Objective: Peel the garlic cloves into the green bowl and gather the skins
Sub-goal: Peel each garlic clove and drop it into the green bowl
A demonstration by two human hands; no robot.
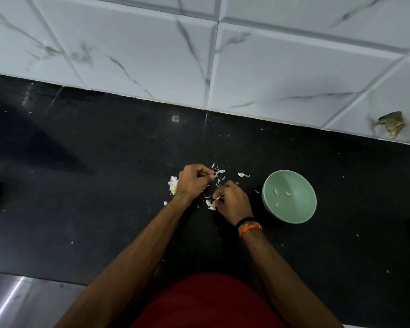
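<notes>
My left hand (191,180) pinches a skin flake; my right hand (232,201) curls round a clove beside the green bowl (268,185) on the tabletop (104,185). I judge short, firm pulls are best, keeping skins (219,172) together.

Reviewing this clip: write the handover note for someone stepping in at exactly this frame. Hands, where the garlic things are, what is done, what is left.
Left hand: fingers curled, pinching a bit of skin at its fingertips.
Right hand: fingers curled round a small white piece; clove or skin, cannot tell.
Green bowl: on the black counter to the right of the hands, holding a few peeled cloves.
Garlic remnant: on the counter just left of the left hand.
Loose skins: scattered around and between the hands.
Done: a few cloves peeled into the bowl.
Left: finish what is in hand, peel any cloves left on the remnant, gather the skins.
</notes>
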